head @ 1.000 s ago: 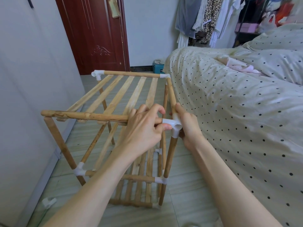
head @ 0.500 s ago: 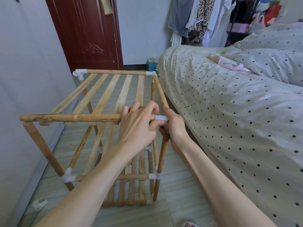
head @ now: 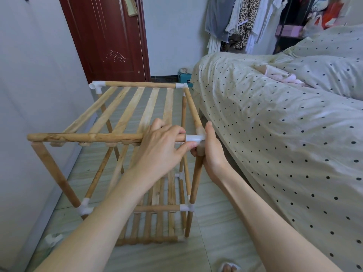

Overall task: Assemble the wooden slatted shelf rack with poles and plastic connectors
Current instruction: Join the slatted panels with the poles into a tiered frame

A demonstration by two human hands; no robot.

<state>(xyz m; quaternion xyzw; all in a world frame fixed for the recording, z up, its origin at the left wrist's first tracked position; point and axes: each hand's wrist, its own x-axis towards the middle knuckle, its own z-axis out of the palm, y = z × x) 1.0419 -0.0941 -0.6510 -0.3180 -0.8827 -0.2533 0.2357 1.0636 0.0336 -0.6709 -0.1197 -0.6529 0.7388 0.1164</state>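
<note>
No writing is readable anywhere. The wooden rack (head: 125, 134) stands on the tiled floor (head: 214, 228) between wall and bed (head: 284, 146). At its near right top corner, the left hand (head: 163, 148) curls around the front pole (head: 84, 137) beside the white connector (head: 194, 138), which the right hand (head: 211, 148) grips.

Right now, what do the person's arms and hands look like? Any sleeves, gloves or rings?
Both arms are bare as far as the picture shows, with no sleeves in view. The left hand and right hand wear no gloves. No rings, watch or bracelets show on the fingers or wrists. The nails that can be seen look short and plain, with no polish that I can make out.
</note>
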